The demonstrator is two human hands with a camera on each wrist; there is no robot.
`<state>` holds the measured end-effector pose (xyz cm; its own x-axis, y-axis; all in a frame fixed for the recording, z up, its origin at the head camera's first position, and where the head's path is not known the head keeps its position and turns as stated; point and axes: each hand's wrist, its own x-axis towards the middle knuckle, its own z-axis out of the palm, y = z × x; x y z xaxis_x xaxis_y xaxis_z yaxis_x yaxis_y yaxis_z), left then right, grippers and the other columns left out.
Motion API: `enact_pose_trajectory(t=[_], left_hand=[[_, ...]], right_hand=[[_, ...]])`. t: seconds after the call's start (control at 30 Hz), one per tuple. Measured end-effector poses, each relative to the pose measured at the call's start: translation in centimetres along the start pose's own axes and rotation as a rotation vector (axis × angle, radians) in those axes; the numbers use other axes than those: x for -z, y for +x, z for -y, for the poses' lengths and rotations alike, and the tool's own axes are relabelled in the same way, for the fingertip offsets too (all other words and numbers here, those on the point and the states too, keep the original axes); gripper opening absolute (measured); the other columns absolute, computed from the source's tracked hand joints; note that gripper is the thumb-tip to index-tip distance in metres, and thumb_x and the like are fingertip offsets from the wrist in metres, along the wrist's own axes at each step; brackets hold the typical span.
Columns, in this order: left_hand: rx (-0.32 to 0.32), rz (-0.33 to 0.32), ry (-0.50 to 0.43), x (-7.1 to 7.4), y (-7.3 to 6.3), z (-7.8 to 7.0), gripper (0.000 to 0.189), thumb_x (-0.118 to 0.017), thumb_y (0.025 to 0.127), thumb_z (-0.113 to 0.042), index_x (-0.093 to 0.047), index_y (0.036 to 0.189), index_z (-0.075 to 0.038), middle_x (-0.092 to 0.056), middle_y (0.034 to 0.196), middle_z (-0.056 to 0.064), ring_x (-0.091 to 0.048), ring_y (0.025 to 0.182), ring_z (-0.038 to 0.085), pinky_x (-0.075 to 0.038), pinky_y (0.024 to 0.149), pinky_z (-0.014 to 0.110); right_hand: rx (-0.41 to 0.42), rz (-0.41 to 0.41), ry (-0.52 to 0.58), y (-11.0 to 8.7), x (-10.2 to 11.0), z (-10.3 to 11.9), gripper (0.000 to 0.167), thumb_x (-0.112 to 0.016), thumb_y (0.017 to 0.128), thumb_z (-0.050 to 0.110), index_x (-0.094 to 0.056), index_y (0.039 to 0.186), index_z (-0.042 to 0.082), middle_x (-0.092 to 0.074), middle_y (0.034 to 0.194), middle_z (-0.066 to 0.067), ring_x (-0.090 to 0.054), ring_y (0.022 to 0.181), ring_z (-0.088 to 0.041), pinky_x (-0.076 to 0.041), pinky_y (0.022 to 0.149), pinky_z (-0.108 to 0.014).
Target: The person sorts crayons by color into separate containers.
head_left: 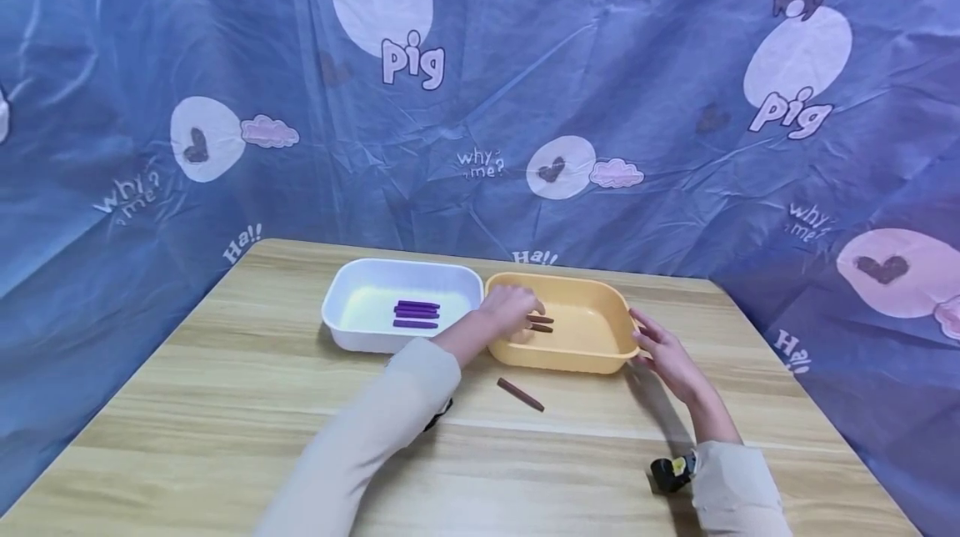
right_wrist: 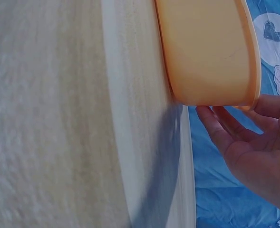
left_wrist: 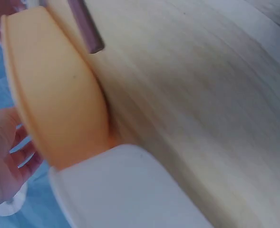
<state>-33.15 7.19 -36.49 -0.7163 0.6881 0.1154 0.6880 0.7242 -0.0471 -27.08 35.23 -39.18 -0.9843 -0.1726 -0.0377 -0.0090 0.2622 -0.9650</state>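
Observation:
My left hand [head_left: 512,309] reaches into the left end of a yellow plastic basin [head_left: 558,358], its fingers loosely bent over two brown crayons [head_left: 542,328] on the basin floor. Nothing shows between those fingers in the left wrist view, where the basin wall [left_wrist: 59,90] covers part of the inside. At the basin's right end, my right hand [head_left: 670,358] grips the rim, thumb on top and fingers [right_wrist: 215,128] under it against the outer wall. Another brown crayon [head_left: 521,394] lies on the table in front of the basin.
A white basin [head_left: 375,340] stands against the yellow one's left side, with several purple crayons [head_left: 416,313] inside. Both stand on a wood-grain table [head_left: 225,404] near its back edge. A blue printed curtain [head_left: 480,103] hangs behind.

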Motion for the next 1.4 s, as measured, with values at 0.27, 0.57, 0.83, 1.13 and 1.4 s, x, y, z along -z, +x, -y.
enact_pose_trajectory(t=[0.27, 0.57, 0.83, 1.13, 1.4], left_hand=[[-0.152, -0.146, 0.031, 2.3, -3.2, -0.2, 0.03, -0.068, 0.082, -0.031, -0.068, 0.111, -0.024, -0.063, 0.093, -0.005, -0.058, 0.083, 0.012, -0.048, 0.063, 0.023], [-0.302, -0.227, 0.032, 2.3, -7.0, -1.4, 0.031, -0.067, 0.083, -0.033, -0.066, 0.114, -0.025, -0.062, 0.103, -0.007, -0.055, 0.089, 0.011, -0.047, 0.06, 0.018], [-0.505, -0.326, 0.11, 0.2, -9.0, -1.6, 0.029, -0.069, 0.082, -0.03, -0.068, 0.111, -0.024, -0.06, 0.099, -0.008, -0.054, 0.084, 0.009, -0.047, 0.063, 0.015], [-0.6, -0.194, 0.169, -2.2, -9.3, -1.0, 0.026, -0.062, 0.087, -0.019, -0.066, 0.111, -0.031, -0.059, 0.105, -0.009, -0.053, 0.087, 0.006, -0.044, 0.061, 0.01], [-0.596, -0.106, 0.258, -3.0, -9.1, -1.0, 0.041, -0.053, 0.09, -0.008, -0.059, 0.119, -0.036, -0.059, 0.104, -0.01, -0.051, 0.086, 0.005, -0.041, 0.058, 0.01]], right_hand=[[0.014, 0.003, 0.001, 0.1, 0.0, 0.1, 0.052, -0.032, 0.1, 0.009, -0.009, 0.145, -0.002, -0.021, 0.139, -0.034, -0.049, 0.103, -0.017, -0.047, 0.08, -0.025], [0.017, 0.006, 0.004, 0.1, 0.2, -0.1, 0.052, -0.032, 0.1, 0.009, -0.009, 0.145, -0.001, -0.02, 0.14, -0.034, -0.049, 0.103, -0.014, -0.047, 0.079, -0.023], [0.021, 0.005, 0.01, 0.2, 0.2, -0.3, 0.052, -0.032, 0.1, 0.008, -0.009, 0.145, -0.002, -0.021, 0.139, -0.034, -0.05, 0.101, -0.014, -0.047, 0.078, -0.023], [0.017, 0.01, 0.017, 0.0, 0.2, -0.3, 0.052, -0.032, 0.1, 0.008, -0.008, 0.145, -0.002, -0.019, 0.141, -0.034, -0.049, 0.104, -0.017, -0.048, 0.08, -0.024], [0.013, 0.01, 0.01, 0.0, 0.0, -0.2, 0.052, -0.032, 0.1, 0.009, -0.008, 0.145, -0.002, -0.018, 0.141, -0.033, -0.049, 0.105, -0.017, -0.047, 0.08, -0.025]])
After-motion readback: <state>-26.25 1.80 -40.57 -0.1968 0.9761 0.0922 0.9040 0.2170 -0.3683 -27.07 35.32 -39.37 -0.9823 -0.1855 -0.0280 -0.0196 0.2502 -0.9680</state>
